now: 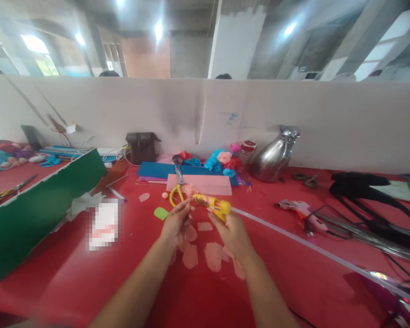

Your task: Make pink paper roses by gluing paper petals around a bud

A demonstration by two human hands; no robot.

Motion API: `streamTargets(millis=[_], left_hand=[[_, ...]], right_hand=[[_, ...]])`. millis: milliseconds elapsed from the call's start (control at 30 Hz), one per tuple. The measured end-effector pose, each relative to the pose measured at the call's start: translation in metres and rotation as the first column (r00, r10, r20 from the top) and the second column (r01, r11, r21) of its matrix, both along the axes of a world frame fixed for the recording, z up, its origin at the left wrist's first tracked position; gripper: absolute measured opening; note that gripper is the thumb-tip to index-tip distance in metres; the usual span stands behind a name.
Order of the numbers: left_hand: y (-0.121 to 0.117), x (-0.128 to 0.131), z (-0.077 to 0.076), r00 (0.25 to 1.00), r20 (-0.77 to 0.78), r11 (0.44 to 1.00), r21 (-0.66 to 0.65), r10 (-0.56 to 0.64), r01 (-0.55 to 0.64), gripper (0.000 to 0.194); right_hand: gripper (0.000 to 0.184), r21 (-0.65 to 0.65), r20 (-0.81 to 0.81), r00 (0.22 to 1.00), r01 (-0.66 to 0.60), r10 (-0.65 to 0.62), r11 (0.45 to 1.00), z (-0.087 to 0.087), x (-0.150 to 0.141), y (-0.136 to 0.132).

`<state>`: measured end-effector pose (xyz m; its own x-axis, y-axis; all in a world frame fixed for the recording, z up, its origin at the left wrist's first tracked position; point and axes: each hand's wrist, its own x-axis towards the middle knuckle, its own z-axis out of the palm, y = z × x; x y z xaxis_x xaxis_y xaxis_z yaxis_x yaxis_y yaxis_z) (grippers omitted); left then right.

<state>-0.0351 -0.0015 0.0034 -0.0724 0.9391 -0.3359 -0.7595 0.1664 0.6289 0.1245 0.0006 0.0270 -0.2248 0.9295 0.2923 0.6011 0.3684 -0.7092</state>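
Note:
My right hand (pixel 231 228) is wrapped around a yellow hot glue gun (pixel 210 202), its nozzle pointing left. A long translucent glue stick (pixel 294 236) runs from its back end off to the right. My left hand (pixel 177 221) is pinched closed at the nozzle, by a small pink paper flower (pixel 190 189) that it appears to hold; the fingers hide part of it. Cut pink paper petals (pixel 213 257) lie on the red table below both hands. Yellow-handled scissors (pixel 176 196) rest just beyond my left hand, and a green paper piece (pixel 161 213) lies to their left.
Blue and pink paper sheets (pixel 212 184) lie ahead, with finished paper flowers (pixel 222 161) behind. A steel jug (pixel 273 157) and a lidded jar (pixel 248 150) stand by the partition. A green board (pixel 44 214) stands at left; a second glue gun (pixel 304 212) and black straps (pixel 358 196) lie right.

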Motion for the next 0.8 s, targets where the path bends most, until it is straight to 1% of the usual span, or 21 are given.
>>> streamTargets(millis=[167,300,533,800], left_hand=[[0.0008,-0.0005,-0.0026,1.0,0.004,1.0,0.006,-0.006,0.006,0.031],[0.0016,-0.0009,-0.0052,1.0,0.005,1.0,0.019,-0.014,0.013,0.033],[0.0012,-0.0017,-0.0039,1.0,0.013,0.999,0.033,-0.017,0.017,0.031],[0.0004,-0.0013,-0.0041,1.0,0.004,0.999,0.041,-0.02,0.02,0.032]], right_hand=[[0.033,0.004,0.054,0.998,0.023,-0.023,1.0,0.0041,0.0003,-0.0019],[0.032,0.003,0.026,0.999,0.021,-0.021,1.0,0.0057,0.0017,-0.0025],[0.031,0.0,-0.028,1.0,-0.001,0.001,1.0,0.0058,0.0037,-0.0022],[0.029,-0.006,-0.029,0.999,0.016,-0.016,1.0,0.0079,0.0014,-0.0043]])
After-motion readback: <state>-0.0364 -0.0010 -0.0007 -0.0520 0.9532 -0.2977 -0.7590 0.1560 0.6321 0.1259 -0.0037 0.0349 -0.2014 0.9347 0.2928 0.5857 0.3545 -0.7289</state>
